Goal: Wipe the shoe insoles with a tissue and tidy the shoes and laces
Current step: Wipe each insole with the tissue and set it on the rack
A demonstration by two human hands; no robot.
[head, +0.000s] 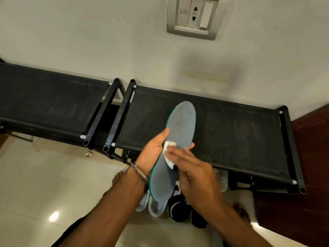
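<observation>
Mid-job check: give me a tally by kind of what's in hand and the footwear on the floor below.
Insole, grey with teal edge, held by the left hand: 1
Tissue, white, pressed on it by the right hand: 1
Light blue shoes: 2
Black shoes: 2
Total: 6

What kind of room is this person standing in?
Probably a home entryway or hallway: a black shoe rack stands against the wall, shoes sit on the tiled floor, and a switch-and-socket plate is on the wall.
</observation>
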